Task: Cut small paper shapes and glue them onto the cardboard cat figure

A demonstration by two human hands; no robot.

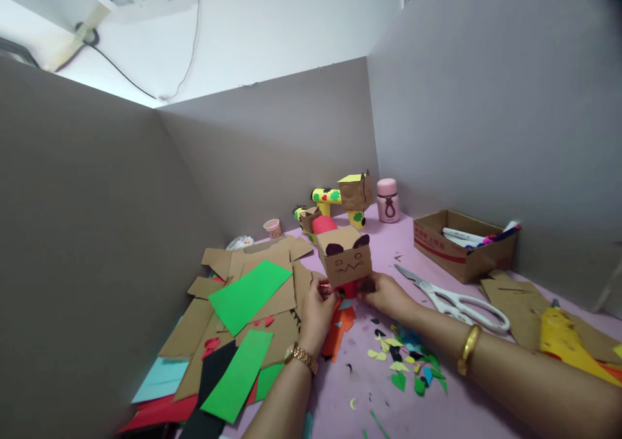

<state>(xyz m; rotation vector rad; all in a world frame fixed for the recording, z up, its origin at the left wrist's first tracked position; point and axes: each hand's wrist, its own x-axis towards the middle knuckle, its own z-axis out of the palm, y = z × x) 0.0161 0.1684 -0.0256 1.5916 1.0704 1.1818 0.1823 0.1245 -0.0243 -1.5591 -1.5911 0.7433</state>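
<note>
A cardboard animal (346, 258) stands mid-table, its box head drawn with a face and fitted with dark round ears. Behind and below the head, parts of its red paper body (324, 224) show. My left hand (318, 306) is closed at the lower left of the animal, fingertips against the red part under the head. On the other side, my right hand (386, 294) grips it low down, with its fingers partly hidden behind the head's corner. Orange paper pieces (339, 335) lie between my wrists.
Cardboard sheets and green paper (250, 296) cover the left side. White-handled scissors (451, 300), a marker box (444, 248) and a yellow glue gun or similar tool (558, 335) sit right. Small paper cutouts (398, 355) lie in front. Yellow cardboard animals (356, 196) and a pink flask (387, 201) stand behind.
</note>
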